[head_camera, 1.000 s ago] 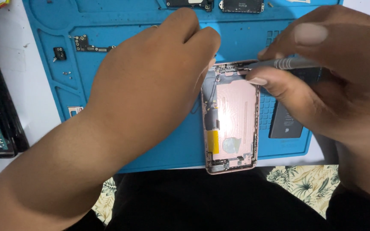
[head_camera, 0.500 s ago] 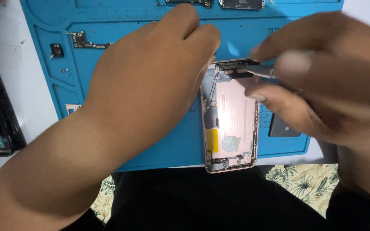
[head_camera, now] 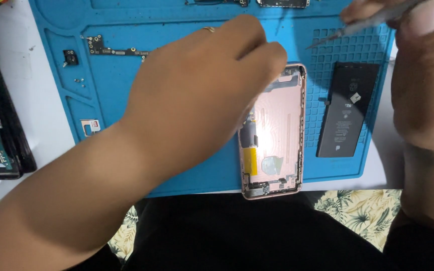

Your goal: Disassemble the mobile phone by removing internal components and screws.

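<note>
Lifted clear of the pink phone shell (head_camera: 277, 135), the right hand (head_camera: 423, 75) now sits at two o'clock, pinched on grey tweezers (head_camera: 362, 22) — their tips hang over the blue mat (head_camera: 177, 30). Left hand (head_camera: 197, 95) rests fingers-down on the shell's left edge, gripping nothing; black battery (head_camera: 346, 113) lies at three o'clock.

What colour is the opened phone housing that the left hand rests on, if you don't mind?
Rose-pink, metallic: the phone housing shows best in the head view, under the left hand.
</note>
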